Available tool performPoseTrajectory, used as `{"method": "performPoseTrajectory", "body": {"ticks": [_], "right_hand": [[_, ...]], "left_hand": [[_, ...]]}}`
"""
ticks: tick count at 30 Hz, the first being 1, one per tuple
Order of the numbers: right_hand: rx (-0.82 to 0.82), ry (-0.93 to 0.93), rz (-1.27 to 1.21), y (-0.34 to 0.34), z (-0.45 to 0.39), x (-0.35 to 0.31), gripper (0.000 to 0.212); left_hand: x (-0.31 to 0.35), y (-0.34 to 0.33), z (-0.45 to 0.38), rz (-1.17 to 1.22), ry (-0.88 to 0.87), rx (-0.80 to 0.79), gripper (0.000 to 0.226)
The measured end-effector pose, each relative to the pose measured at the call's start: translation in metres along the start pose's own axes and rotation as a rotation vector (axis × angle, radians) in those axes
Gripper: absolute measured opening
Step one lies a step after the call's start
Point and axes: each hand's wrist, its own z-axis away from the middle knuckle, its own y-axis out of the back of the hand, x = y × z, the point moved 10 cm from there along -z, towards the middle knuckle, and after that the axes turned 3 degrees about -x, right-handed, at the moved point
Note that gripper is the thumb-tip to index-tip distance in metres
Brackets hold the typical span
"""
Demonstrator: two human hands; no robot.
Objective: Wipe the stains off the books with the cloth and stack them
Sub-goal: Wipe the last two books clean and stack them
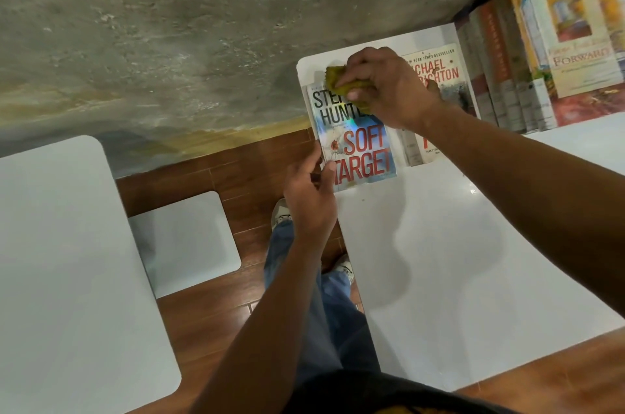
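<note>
The right hand (382,88), fingers curled round a yellow-green cloth (348,83), presses it on the top of the "Soft Target" book (355,143), which lies flat at the far left corner of the white desk (456,244). The left hand (309,190) pinches that book's lower left edge, which overhangs the desk rim. A second paperback (443,75) lies just beside it, next to a book stack (527,68); the near desk surface is bare.

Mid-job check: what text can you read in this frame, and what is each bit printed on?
"STE... HUNTE... SOFT TARGET": blue book, partly covered by the cloth in the right hand; left hand steadies it.
"NEW YORK TIMES BESTSELLER ...CHAEL ...ICHTON": white book beside it.
"FORWARD": top book of the stack; the line above it is blurred.
Stack spines and small print: unreadable.
</note>
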Motion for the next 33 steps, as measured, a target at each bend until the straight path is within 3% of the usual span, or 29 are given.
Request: {"method": "performPoseTrajectory", "body": {"ticks": [12, 28, 33], "right_hand": [[-0.045, 0.109, -0.060, -0.029, 0.050, 0.000, 0.023], [0.140, 0.144, -0.084, -0.053, 0.106, -0.025, 0.024], [0.102, 0.188, -0.055, -0.058, 0.112, -0.034, 0.023]], "left_hand": [[-0.004, 0.003, 0.003, 0.015, 0.017, 0.070, 0.042], [-0.017, 0.005, -0.001, 0.124, 0.118, 0.035, 0.035], [-0.014, 0.007, -0.004, 0.094, 0.125, 0.010, 0.034]]}}
